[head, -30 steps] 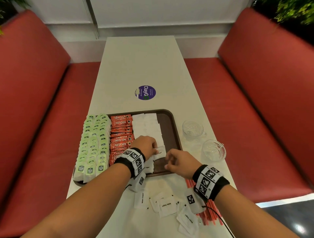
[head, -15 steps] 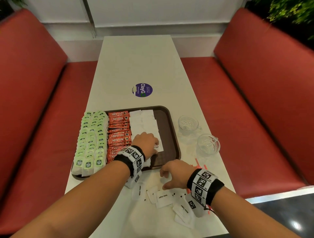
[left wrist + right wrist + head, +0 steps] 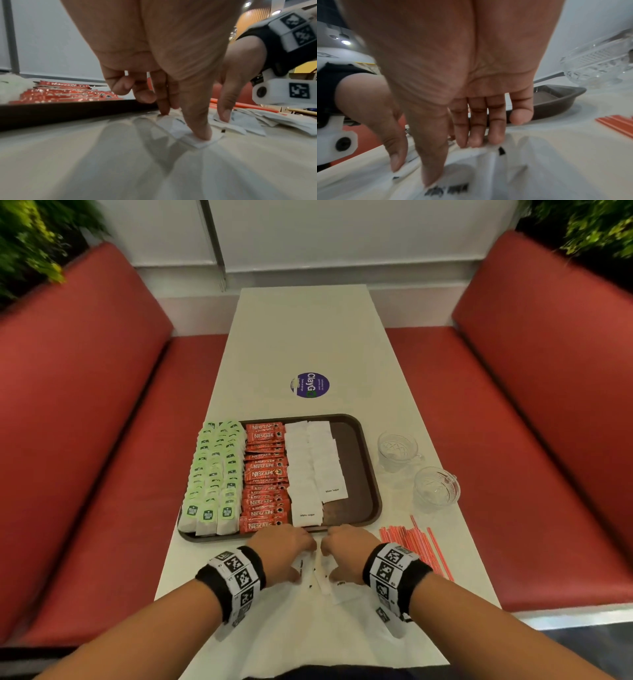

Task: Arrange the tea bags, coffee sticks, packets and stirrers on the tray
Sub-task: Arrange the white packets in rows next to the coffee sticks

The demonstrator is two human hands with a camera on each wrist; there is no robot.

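A brown tray [image 3: 371, 474] holds rows of green tea bags [image 3: 214, 470], red coffee sticks [image 3: 265, 474] and white sugar packets [image 3: 313, 467]. Loose white sugar packets [image 3: 320, 580] lie on the table just in front of the tray. My left hand [image 3: 301, 563] is over them; in the left wrist view its thumb [image 3: 197, 132] and a fingertip pinch one packet [image 3: 175, 127], which buckles between them. My right hand [image 3: 330, 563] is beside it, with straight fingers [image 3: 476, 135] and thumb pressing on other packets [image 3: 488, 169]. Red stirrers [image 3: 416, 546] lie right of my right wrist.
Two empty glass cups [image 3: 397, 448] [image 3: 435, 487] stand right of the tray. A round purple sticker [image 3: 309, 385] is on the white table [image 3: 308, 330] beyond the tray. Red benches [image 3: 85, 440] flank the table on both sides.
My left hand left the sugar row on the tray and came back to the loose packets. My right hand also drew back from the tray edge to the loose packets beside it.
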